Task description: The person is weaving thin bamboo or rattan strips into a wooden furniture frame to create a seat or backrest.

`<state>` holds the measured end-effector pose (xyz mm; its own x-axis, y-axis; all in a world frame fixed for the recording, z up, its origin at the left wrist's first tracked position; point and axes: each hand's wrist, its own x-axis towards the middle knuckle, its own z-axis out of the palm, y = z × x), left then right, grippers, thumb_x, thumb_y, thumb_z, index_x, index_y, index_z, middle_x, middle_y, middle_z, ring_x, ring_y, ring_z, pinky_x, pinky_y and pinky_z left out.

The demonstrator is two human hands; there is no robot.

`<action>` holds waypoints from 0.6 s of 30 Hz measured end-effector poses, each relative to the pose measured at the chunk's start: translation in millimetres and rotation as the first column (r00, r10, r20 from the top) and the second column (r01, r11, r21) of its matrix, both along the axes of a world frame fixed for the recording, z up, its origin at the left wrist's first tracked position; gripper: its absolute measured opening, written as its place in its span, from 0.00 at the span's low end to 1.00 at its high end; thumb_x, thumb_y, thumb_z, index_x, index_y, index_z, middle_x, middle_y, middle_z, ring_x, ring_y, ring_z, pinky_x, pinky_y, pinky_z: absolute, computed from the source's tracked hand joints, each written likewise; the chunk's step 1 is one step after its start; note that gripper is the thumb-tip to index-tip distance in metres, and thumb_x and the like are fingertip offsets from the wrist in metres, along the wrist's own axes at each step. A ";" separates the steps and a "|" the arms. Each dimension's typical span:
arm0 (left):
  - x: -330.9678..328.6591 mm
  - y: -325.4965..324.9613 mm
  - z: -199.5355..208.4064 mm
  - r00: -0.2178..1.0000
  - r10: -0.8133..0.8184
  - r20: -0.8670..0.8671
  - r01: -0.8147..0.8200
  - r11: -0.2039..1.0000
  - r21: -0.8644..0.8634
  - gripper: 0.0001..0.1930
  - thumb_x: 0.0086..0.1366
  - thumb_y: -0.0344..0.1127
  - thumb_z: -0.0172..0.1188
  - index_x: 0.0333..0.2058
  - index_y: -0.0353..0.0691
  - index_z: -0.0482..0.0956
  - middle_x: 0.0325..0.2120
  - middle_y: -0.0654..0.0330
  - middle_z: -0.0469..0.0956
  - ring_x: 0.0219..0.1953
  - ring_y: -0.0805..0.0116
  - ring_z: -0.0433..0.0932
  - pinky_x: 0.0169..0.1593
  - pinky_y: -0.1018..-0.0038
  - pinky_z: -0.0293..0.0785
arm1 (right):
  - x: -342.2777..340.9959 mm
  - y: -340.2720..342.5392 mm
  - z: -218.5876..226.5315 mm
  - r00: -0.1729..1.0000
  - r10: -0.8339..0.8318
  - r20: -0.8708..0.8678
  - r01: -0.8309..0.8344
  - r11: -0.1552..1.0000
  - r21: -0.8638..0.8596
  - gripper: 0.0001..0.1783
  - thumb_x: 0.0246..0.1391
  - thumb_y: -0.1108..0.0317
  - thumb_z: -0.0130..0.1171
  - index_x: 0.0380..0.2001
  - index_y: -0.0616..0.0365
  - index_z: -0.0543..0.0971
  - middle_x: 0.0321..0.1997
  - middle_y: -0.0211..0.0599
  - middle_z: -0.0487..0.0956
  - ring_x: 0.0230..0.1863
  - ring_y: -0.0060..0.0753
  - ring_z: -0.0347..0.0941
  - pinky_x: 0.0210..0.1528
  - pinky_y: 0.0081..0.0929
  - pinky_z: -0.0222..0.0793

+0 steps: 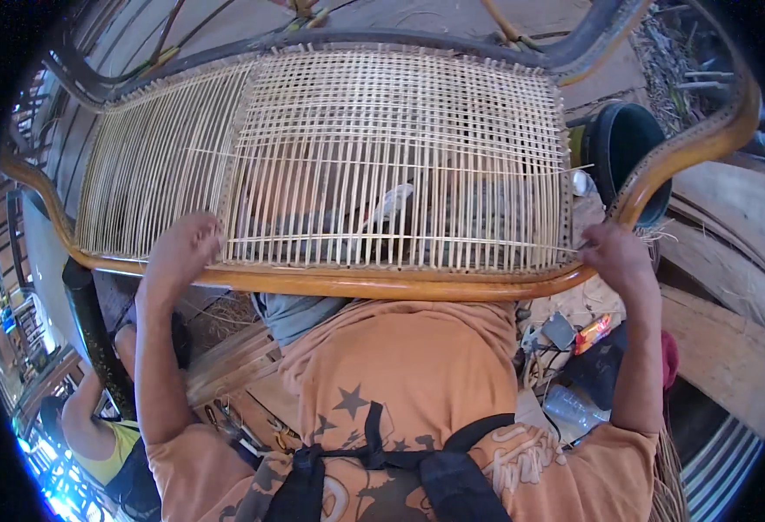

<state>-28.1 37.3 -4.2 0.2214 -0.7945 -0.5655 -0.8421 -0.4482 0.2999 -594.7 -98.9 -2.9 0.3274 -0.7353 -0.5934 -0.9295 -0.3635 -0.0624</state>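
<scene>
At left, curled above a glossy orange-brown, curved wooden frame (365, 285) with the bare left hand (184, 250), cannot tell if pinching; midway, before the orange-shirted torso (408, 357), strung across as a pale lattice of thin cane strips (382, 87), likely light, springy, apt to crack (best taken near the edge holes (565, 191)); probably stiff and slick along the frame, best lifted there; at right, bunched near its corner with the bare right hand (615, 254), cannot tell whether pinching a strip

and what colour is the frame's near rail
The near rail is glossy orange-brown, clearest in the head view.
</scene>
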 end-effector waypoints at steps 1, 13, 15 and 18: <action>-5.2 4.4 0.6 0.997 -0.055 0.054 0.058 0.997 -0.051 0.17 0.61 0.41 0.60 0.43 0.35 0.78 0.37 0.47 0.79 0.39 0.49 0.79 0.45 0.61 0.74 | 1.7 7.5 1.8 0.998 0.059 -0.028 -0.061 0.997 -0.057 0.08 0.50 0.66 0.57 0.31 0.56 0.81 0.38 0.44 0.80 0.45 0.49 0.75 0.45 0.43 0.73; 12.3 9.5 -11.8 0.933 -0.279 0.227 0.268 0.960 0.078 0.18 0.63 0.49 0.53 0.32 0.39 0.80 0.30 0.46 0.80 0.37 0.44 0.79 0.40 0.53 0.73 | -34.3 13.4 5.3 0.985 -0.149 0.084 0.142 0.987 0.079 0.10 0.56 0.65 0.55 0.32 0.63 0.76 0.27 0.47 0.76 0.28 0.49 0.75 0.32 0.41 0.69; 23.8 11.2 -16.1 0.926 -0.289 0.241 0.265 0.956 0.128 0.18 0.63 0.49 0.53 0.33 0.40 0.80 0.31 0.47 0.80 0.38 0.45 0.79 0.41 0.53 0.73 | -45.3 14.5 0.0 0.934 -0.341 0.103 0.327 0.936 0.130 0.09 0.56 0.67 0.54 0.31 0.63 0.75 0.23 0.41 0.74 0.24 0.38 0.72 0.28 0.35 0.67; 102.9 14.4 -6.3 0.883 -0.208 0.420 0.191 0.978 0.082 0.17 0.62 0.49 0.54 0.34 0.40 0.81 0.31 0.48 0.81 0.39 0.46 0.79 0.41 0.53 0.73 | -61.6 13.1 -7.6 0.808 -0.576 0.123 0.524 0.798 0.298 0.08 0.56 0.67 0.54 0.29 0.63 0.74 0.20 0.32 0.70 0.21 0.26 0.67 0.25 0.28 0.64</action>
<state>74.8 51.7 -10.5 0.2861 -0.8276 -0.4829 -0.9578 -0.2612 -0.1197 -656.3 -85.7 -10.5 0.0396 -0.6708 -0.7405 -0.9247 0.2562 -0.2816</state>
